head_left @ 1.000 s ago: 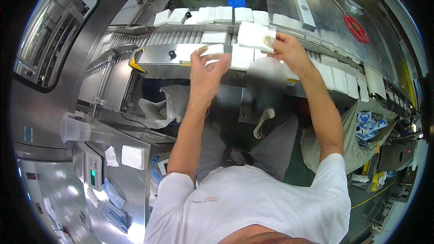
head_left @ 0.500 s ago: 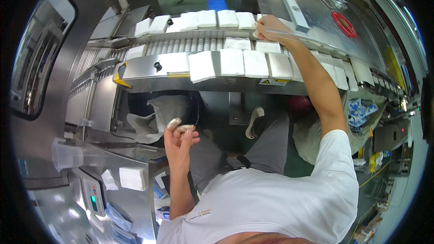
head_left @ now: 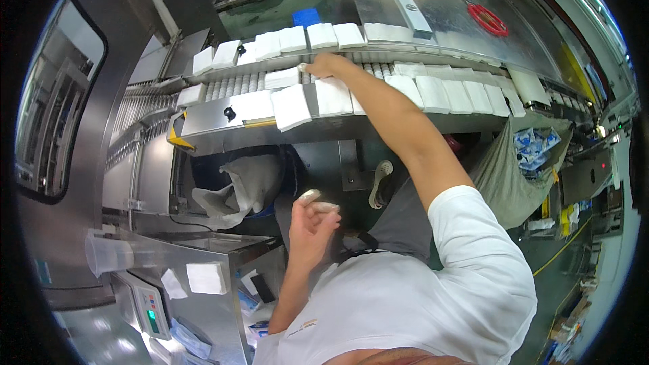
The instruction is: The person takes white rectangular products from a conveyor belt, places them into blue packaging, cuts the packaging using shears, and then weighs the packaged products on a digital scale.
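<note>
My right hand [head_left: 326, 66] reaches over a roller conveyor [head_left: 233, 86], palm down. One pale-covered fingertip is at the right end of a folded white pad stack [head_left: 282, 79] lying on the rollers; the other fingers are mostly hidden. Along the near rail rest several more white pad stacks [head_left: 433, 94], one of them [head_left: 291, 107] jutting over its edge. Another row of white stacks [head_left: 293, 39] lines the far side. My left hand [head_left: 313, 226] hangs empty in front of my body, its fingers loosely bent and apart, with pale coverings on some fingertips.
At the lower left, a metal side table holds a white stack [head_left: 207, 278], a scale [head_left: 150, 311] and a clear plastic jug [head_left: 108, 255]. Red-handled scissors [head_left: 487, 20] lie on the far metal surface. A grey sack [head_left: 520, 182] with blue-white packets hangs at right.
My right hand has moved left from the far row to above the rollers. A pad stack on the rollers is farther left. My left hand has shifted right, and the view has shifted slightly.
</note>
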A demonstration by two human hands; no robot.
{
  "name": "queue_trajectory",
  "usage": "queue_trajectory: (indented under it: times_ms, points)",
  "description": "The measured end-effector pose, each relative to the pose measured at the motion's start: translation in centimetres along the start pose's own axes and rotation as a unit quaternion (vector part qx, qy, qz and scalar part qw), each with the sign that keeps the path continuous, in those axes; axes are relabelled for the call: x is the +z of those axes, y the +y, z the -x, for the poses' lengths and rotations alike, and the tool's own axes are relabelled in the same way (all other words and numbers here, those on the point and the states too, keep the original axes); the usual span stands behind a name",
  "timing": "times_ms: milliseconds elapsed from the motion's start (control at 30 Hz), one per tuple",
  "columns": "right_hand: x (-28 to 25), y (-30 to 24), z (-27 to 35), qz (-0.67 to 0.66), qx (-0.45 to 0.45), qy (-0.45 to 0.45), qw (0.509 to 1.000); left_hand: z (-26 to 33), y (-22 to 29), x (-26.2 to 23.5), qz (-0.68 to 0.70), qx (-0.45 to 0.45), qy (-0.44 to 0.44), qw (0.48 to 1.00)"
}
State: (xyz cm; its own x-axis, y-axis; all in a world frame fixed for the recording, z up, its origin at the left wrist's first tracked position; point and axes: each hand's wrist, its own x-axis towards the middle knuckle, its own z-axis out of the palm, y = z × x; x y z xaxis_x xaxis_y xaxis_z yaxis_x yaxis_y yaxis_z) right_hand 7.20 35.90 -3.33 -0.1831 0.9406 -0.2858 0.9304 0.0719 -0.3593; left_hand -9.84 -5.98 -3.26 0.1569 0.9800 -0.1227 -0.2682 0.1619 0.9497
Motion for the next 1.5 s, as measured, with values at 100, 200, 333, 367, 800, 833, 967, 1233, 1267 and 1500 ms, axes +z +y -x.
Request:
queue_trajectory:
  times_ms: [100,200,333,367,800,833,967,1233,1267,1500]
  points:
    - [-0.2,-1.4,0.6,-0.012,0.032,-0.007,0.999,-0.3,0.5,0.2,-0.004,-0.005,0.005,1.000]
    - [-0.6,-0.6,-2.0,0.122,-0.019,-0.067,0.990,-0.6,0.8,1.0,-0.018,0.019,-0.004,1.000]
    - [0.0,0.2,-2.1,-0.266,0.062,0.042,0.961,-1.6,1.7,0.0,0.006,0.048,0.003,0.999]
    - [-1.9,-2.0,1.6,-0.296,0.040,0.063,0.952,-1.8,2.4,-0.6,-0.009,0.066,0.031,0.997]
    - [-1.4,-3.9,23.2,-0.405,-0.273,0.066,0.870,-11.3,6.5,-2.6,0.156,0.154,0.045,0.975]
    - [-0.9,-3.8,23.6,-0.356,-0.281,0.083,0.887,-11.2,6.4,-2.1,0.136,0.146,0.061,0.978]
    - [-0.9,-4.0,25.1,-0.331,-0.248,0.034,0.910,-10.0,5.3,-2.2,0.115,0.127,0.130,0.977]
    - [-4.6,3.8,12.6,-0.195,-0.177,0.190,0.946,-3.7,2.8,-4.6,0.080,0.064,0.172,0.980]
    - [-5.1,4.5,11.1,-0.159,-0.165,0.176,0.957,-3.3,2.5,-4.6,0.102,0.063,0.160,0.980]
    - [-3.4,2.2,4.0,-0.047,-0.038,-0.007,0.998,-1.9,2.4,-3.5,0.082,0.030,0.149,0.985]
